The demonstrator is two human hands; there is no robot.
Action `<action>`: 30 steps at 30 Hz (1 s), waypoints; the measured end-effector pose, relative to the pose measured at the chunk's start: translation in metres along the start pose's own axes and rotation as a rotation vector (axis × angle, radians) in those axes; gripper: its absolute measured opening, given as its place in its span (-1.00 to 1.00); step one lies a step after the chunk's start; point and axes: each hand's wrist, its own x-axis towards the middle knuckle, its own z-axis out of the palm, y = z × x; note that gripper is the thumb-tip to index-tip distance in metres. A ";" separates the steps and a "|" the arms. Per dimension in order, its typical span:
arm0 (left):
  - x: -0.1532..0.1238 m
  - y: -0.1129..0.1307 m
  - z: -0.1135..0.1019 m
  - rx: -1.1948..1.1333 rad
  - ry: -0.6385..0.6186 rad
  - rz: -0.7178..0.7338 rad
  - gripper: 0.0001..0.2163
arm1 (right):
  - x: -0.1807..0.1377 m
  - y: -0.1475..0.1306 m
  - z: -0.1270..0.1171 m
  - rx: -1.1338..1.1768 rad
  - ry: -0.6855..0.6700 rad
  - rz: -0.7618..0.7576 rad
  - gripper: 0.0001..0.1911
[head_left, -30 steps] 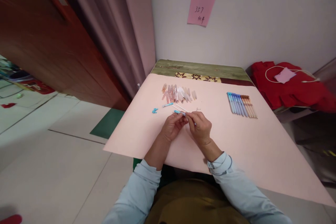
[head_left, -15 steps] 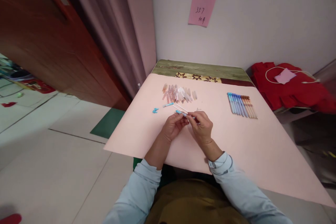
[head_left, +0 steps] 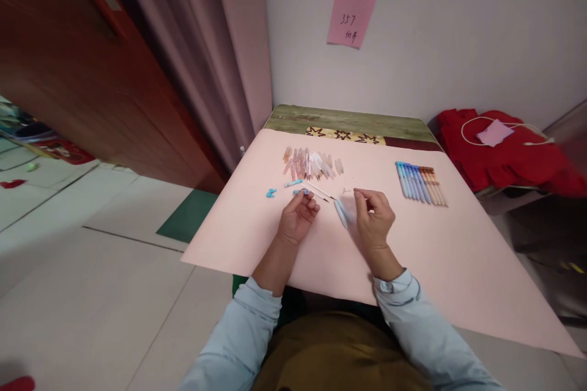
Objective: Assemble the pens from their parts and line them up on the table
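Observation:
My left hand pinches a short blue pen barrel piece between thumb and fingers. My right hand is off to the right with thumb and forefinger pressed together; anything between the tips is too small to make out. Small springs lie close to those fingertips. Between the hands is a light blue pen barrel, on the table. White pen refills with dark tips lie just beyond the left hand, beside another blue barrel piece. Small bright blue parts sit to the left.
A pile of clear and pinkish pen parts lies at the back of the pink-covered table. Blue and brown pens are lined up in a row on the right. Red cloth with a white cable is beyond the right edge.
My hands have moved apart, the right one going right and the left slightly left. The light blue barrel now shows on the table between them.

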 end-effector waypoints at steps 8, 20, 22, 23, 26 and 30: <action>0.001 0.000 -0.002 0.020 0.018 -0.033 -0.94 | -0.007 0.010 -0.019 -0.246 -0.213 0.134 -0.76; 0.000 -0.003 -0.002 0.102 -0.012 -0.031 -0.94 | -0.019 0.009 -0.013 -0.531 -0.484 0.131 -0.83; 0.001 -0.004 -0.002 0.103 -0.014 -0.030 -0.94 | -0.019 0.009 -0.013 -0.532 -0.481 0.130 -0.83; 0.001 -0.004 -0.002 0.102 -0.014 -0.028 -0.94 | -0.019 0.009 -0.012 -0.530 -0.480 0.131 -0.82; 0.001 -0.003 -0.002 0.094 -0.007 -0.030 -0.94 | -0.019 0.009 -0.011 -0.522 -0.478 0.141 -0.81; 0.001 -0.002 -0.003 0.054 -0.019 -0.023 -0.95 | -0.020 0.010 -0.012 -0.515 -0.472 0.146 -0.79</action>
